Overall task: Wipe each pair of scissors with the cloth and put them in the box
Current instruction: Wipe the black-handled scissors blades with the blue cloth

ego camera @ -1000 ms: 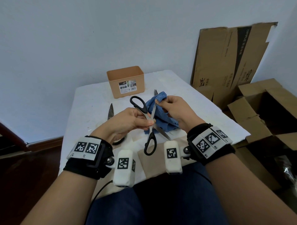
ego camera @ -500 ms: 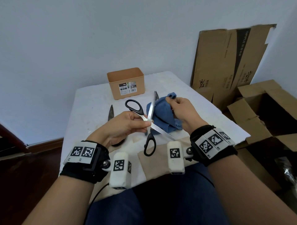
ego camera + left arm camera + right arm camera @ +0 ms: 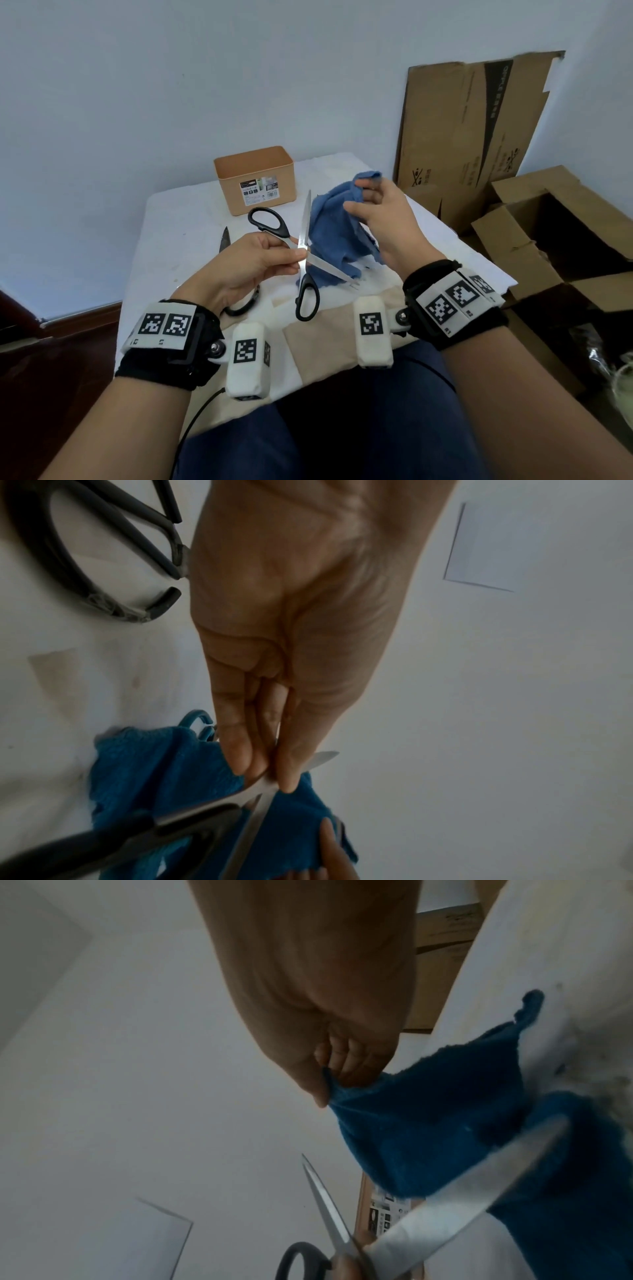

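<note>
My left hand pinches a pair of black-handled scissors at the pivot, blades spread wide above the table. One blade points up, the other toward my right wrist. My right hand holds a blue cloth pinched by its top corner, hanging just right of the blades. In the left wrist view my fingertips clamp the blade over the cloth. The right wrist view shows the cloth bunched in my fingers. The tan box stands at the table's far side.
Another pair of dark-handled scissors lies on the white table under my left hand, with its handles near my left wrist. A blue-handled pair peeks from under the cloth. Cardboard boxes stand to the right.
My right hand has lifted the cloth up off the blade and away to the right. The scissors have opened wider, one blade now standing upright. The left hand stays roughly in place.
</note>
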